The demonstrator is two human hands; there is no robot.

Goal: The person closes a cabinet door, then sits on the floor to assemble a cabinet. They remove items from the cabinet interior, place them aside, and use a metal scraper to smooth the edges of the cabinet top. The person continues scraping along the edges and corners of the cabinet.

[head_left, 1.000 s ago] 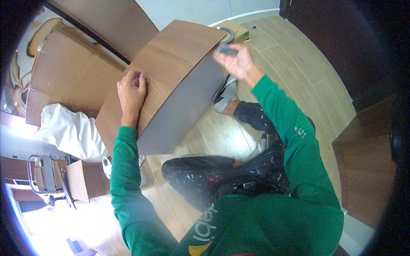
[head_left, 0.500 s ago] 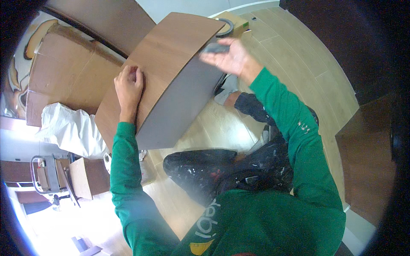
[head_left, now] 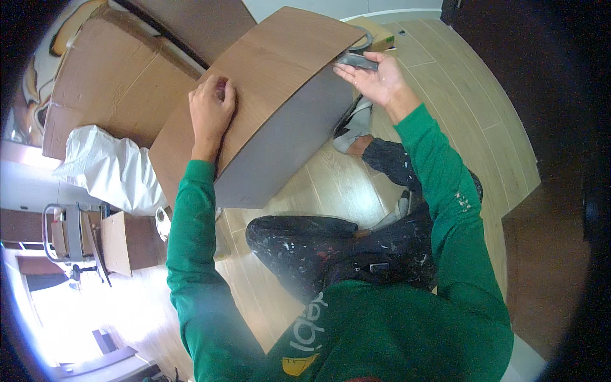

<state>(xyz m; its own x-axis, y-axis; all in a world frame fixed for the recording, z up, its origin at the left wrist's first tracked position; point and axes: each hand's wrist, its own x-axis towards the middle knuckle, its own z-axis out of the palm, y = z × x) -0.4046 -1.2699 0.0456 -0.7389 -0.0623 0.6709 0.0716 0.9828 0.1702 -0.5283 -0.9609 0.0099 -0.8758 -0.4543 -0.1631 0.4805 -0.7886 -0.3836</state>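
A brown wood-grain panel box (head_left: 286,48) with a plain grey side face (head_left: 286,137) stands tilted in front of me. My left hand (head_left: 211,108) rests on its brown top with the fingers curled in. A small dark reddish patch shows inside those fingers, too little to name. At the far right edge of the box, my right hand (head_left: 379,79) holds a small dark grey block-shaped tool (head_left: 359,60) between thumb and fingers, palm turned up. The tool lies along the edge where brown and grey faces meet.
A roll of tape (head_left: 364,39) sits by a yellowish carton (head_left: 382,39) behind the box. To the left are a large cardboard sheet (head_left: 121,76), a white sack (head_left: 108,169) and a trolley (head_left: 71,232). My bent legs (head_left: 299,248) are on the wood-look floor (head_left: 471,102).
My right hand has slowed from a blur and now shows the grey tool plainly at the box edge. The whole view has shifted a little; my left hand stays on the panel.
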